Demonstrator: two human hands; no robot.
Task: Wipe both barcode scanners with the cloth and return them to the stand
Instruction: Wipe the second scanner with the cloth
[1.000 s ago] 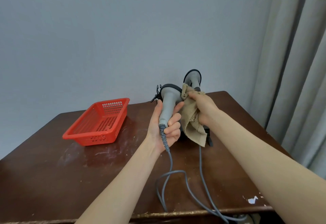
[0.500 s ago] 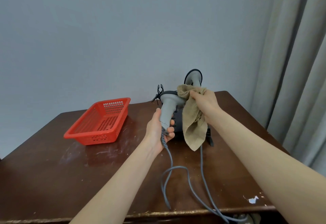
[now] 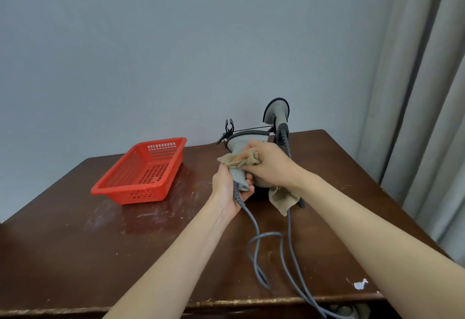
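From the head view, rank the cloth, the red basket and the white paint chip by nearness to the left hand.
1. cloth, touching the left hand, just right of it.
2. red basket, farther left.
3. white paint chip, far right, at the table's near edge.

red perforated basket (image 3: 141,175), tan cloth (image 3: 280,196), grey scanners (image 3: 241,145), dark brown table (image 3: 75,255)

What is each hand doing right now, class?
Left hand: closed around the scanner handle.
Right hand: closed on the cloth, pressed against the scanner.
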